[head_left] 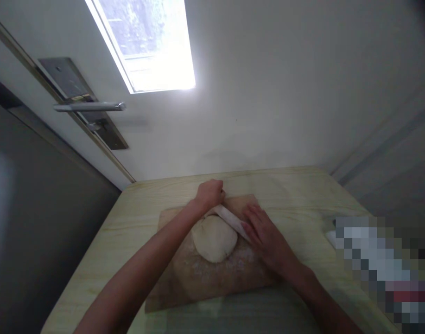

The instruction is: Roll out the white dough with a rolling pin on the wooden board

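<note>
The grip of the left hand (210,194) is curled round the rolling pin (229,219); the right hand (266,234) lies on it, fingers outstretched. Dough (214,240) sits beside it on the board (184,291); this looks like rolling, calling next for even pressure.

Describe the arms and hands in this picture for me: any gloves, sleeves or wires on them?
Both are human. The left arm and right arm are bare as far as they show, with no sleeve or cable. The left hand and right hand wear no gloves. Small details, such as rings, are too blurred to tell.
</note>
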Demonstrator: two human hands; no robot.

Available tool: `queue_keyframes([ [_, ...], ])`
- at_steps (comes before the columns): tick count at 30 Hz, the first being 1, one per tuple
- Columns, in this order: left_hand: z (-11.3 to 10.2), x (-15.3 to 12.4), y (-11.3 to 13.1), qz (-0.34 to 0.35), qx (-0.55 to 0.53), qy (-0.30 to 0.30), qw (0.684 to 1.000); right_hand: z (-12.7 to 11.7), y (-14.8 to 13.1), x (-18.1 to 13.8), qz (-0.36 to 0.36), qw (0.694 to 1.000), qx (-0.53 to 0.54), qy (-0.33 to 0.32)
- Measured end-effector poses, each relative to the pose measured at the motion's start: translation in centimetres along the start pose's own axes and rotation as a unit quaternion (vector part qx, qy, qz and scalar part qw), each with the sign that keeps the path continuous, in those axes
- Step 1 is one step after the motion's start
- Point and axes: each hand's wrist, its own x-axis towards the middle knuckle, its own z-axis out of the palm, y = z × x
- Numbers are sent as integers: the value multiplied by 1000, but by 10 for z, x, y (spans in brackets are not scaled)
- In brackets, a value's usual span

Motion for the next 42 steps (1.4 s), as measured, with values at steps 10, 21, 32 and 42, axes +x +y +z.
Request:
queue_keyframes([
  [10,-15,-92,-13,30,17,12,999,-5,-34,-21,-60,996,-58,-25],
  [21,1,-151,-8,10,8,58,998,-2,-46,-44,-108,989,-100,28],
  [32,4,-128,-10,-28,3,30,999,4,-39,-14,-86,981,-175,-7],
  [42,-6,-96,-15,-24,-1,16,1000,0,-34,13,-47,983,-149,-97],
])
